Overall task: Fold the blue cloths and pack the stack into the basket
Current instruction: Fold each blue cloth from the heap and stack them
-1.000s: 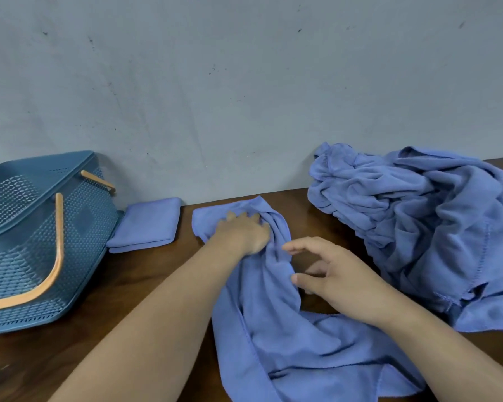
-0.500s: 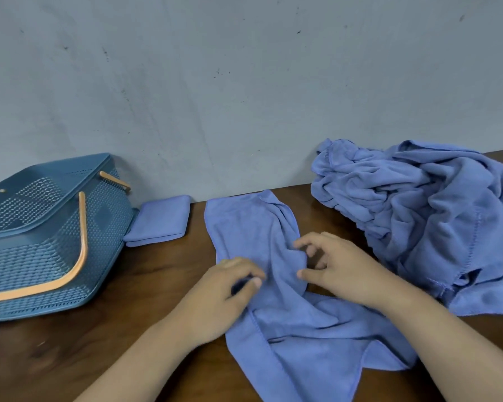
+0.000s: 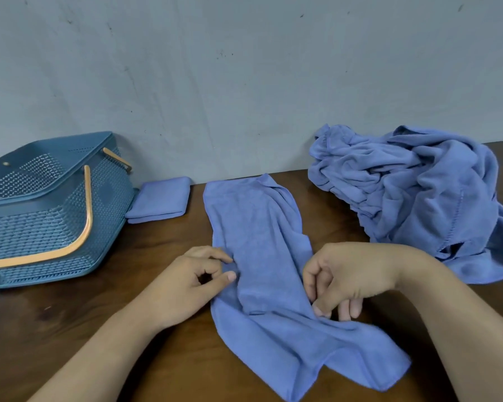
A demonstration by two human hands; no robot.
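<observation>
Lengthwise, blue cloth [image 3: 259, 242] toward wall [image 3: 244, 82], left hand [image 3: 186, 282], right hand [image 3: 352, 277] pinching edges

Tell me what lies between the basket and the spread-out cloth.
In the head view, a folded blue cloth sits there, against the basket; bare table separates it from the spread cloth.

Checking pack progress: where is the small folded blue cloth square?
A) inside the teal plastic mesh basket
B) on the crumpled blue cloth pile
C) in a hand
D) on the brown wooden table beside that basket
D: the small folded blue cloth square lies on the brown wooden table, right beside the teal plastic mesh basket and outside it.
</observation>
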